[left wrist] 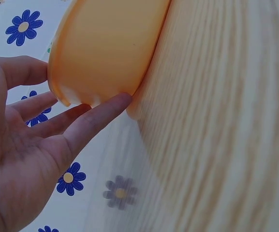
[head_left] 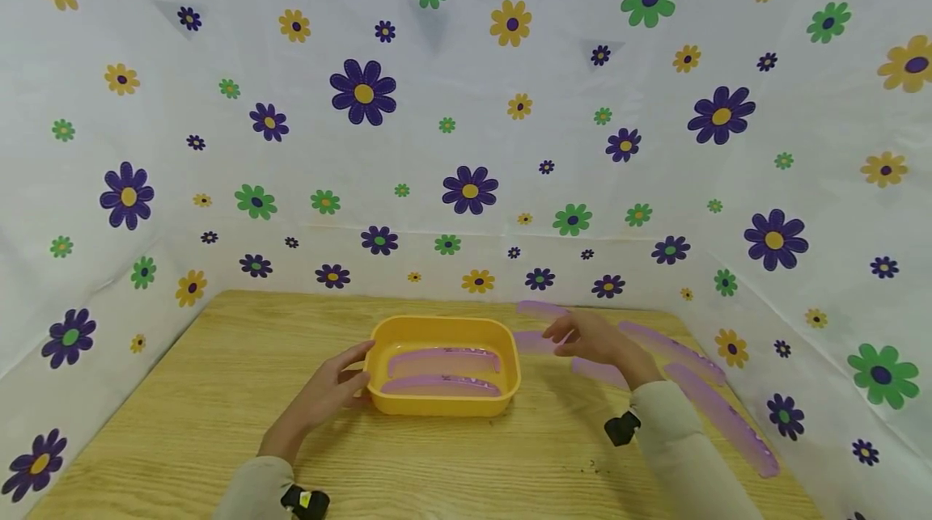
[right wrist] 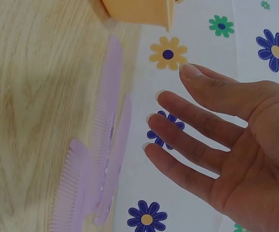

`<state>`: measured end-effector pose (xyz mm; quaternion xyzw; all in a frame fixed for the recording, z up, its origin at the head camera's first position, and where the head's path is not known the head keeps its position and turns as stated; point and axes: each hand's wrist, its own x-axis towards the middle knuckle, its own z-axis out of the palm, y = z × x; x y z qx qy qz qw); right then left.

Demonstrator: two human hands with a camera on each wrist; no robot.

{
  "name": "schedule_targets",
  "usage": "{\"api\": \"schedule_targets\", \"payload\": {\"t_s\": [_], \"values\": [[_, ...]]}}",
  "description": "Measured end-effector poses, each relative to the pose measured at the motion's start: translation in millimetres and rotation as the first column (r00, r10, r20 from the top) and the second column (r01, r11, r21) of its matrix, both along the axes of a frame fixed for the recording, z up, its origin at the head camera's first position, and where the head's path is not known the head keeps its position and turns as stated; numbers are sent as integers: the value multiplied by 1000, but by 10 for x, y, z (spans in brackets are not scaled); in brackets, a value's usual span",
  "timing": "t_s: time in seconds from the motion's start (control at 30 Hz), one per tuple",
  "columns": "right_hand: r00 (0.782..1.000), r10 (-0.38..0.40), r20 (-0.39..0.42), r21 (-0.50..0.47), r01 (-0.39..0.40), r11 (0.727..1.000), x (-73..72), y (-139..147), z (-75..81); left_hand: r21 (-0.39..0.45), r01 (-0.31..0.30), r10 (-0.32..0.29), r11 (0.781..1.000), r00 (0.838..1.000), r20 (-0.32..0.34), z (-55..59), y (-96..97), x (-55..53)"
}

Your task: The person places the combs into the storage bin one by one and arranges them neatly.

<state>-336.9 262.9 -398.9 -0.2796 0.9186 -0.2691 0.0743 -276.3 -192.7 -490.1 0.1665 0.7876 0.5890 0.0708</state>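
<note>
A yellow plastic tub [head_left: 444, 407] stands on the table with two translucent purple combs inside, a rear comb [head_left: 442, 353] and a front comb [head_left: 441, 385]. My left hand [head_left: 328, 391] touches the tub's left end; in the left wrist view its extended fingertips rest against the tub wall [left wrist: 110, 48]. To the right of the tub, my right hand [head_left: 593, 338] hovers over more purple combs [head_left: 534, 343], its fingers loosely bent. Nothing lies between those fingers in the right wrist view, where a long comb [right wrist: 108, 87] and a shorter-looking comb [right wrist: 71, 188] show beside the hand.
Two more purple combs lie near the table's right edge, an upper comb [head_left: 673, 350] and a lower comb [head_left: 724, 419]. Dark specks [head_left: 593, 467] dot the wooden table [head_left: 437, 471]. A white flowered sheet [head_left: 466, 140] surrounds its back and sides.
</note>
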Motion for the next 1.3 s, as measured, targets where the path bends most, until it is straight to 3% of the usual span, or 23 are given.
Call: {"api": "schedule_targets", "payload": {"t_s": [0.4,0.73,0.97,1.3], "values": [[1000,-8,5,-8,8,1000,96,232,-51,0,-10,10,1000,1000,13,17,13,7],[998,-62,-6,3,62,998,96,446,-177,6,0,0,1000,1000,3,1,10,6],[999,-49,-22,1,49,999,104,617,-237,-21,-21,21,1000,1000,-3,19,4,52],[990,-139,-31,-22,138,990,174,851,-287,-1,9,-9,1000,1000,-14,8,-3,33]]}}
